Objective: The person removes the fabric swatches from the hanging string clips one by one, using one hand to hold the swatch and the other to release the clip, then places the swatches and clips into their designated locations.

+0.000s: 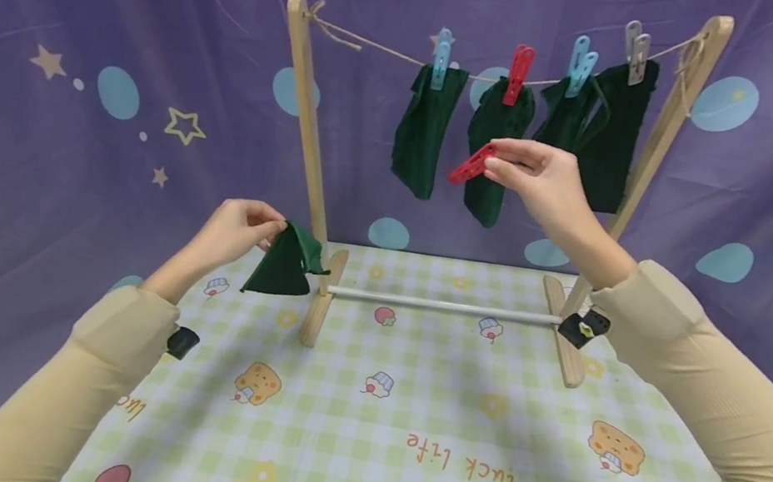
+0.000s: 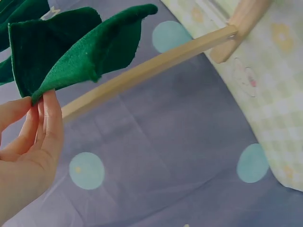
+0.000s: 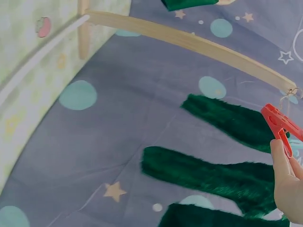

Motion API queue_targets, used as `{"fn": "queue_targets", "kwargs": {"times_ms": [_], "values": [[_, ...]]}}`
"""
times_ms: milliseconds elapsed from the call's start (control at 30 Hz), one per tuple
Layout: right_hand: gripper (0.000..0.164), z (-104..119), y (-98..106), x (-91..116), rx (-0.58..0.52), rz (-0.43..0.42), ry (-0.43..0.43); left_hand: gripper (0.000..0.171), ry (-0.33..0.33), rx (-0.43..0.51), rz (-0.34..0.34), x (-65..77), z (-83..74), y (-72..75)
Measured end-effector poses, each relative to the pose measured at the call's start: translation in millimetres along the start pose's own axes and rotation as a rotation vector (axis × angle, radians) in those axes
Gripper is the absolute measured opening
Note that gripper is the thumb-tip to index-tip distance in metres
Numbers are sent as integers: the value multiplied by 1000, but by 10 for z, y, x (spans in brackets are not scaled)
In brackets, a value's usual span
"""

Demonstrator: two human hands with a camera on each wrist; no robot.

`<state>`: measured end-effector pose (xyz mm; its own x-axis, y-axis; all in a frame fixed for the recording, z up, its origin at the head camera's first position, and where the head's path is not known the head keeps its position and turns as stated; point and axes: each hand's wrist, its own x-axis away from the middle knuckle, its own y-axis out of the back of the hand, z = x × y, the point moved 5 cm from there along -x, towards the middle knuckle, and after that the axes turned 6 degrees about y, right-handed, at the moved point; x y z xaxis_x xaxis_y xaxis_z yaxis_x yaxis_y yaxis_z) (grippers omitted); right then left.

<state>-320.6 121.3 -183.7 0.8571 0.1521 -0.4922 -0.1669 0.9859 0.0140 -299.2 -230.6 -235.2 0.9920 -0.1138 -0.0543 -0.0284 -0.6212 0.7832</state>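
My left hand (image 1: 236, 232) pinches the top corner of a green cloth piece (image 1: 282, 267), which hangs from the fingertips beside the rack's left post. The left wrist view shows that green cloth (image 2: 80, 52) folding outward above the thumb and fingers. Up in front of the hanging pieces, my right hand (image 1: 540, 181) holds a red clothespin (image 1: 472, 164) between thumb and fingers. In the right wrist view the red clothespin (image 3: 279, 125) points away from the fingertips, near a hanging green cloth (image 3: 227, 120). It appears clipped to nothing.
A wooden rack (image 1: 310, 119) carries a string (image 1: 386, 49) with several dark green cloths. Blue clothespins (image 1: 441, 60), a red one (image 1: 518, 75) and a grey one (image 1: 638, 55) hold them. A white rod (image 1: 444, 306) joins the feet above a checked tablecloth (image 1: 323, 450); a purple curtain (image 1: 166, 4) hangs behind.
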Motion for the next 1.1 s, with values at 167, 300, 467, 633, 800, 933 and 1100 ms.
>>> {"fn": "queue_targets", "kwargs": {"times_ms": [167,300,467,633,800,933,1100], "values": [[40,-117,131,158,85,27,-41,30,27,-4,32,90,159,-29],[38,-224,270,305,151,54,-82,31,34,3,59,153,283,-38],[38,-410,430,502,254,84,-135,32,48,1,54,217,451,-46],[44,-587,557,692,363,85,-209,29,60,8,59,255,613,-85],[47,-742,638,817,358,117,-232,29,40,20,67,306,736,-128],[49,-885,701,906,352,151,-264,28,42,30,84,351,833,-161],[49,-1054,778,1033,381,164,-308,27,43,22,81,406,943,-176]]}}
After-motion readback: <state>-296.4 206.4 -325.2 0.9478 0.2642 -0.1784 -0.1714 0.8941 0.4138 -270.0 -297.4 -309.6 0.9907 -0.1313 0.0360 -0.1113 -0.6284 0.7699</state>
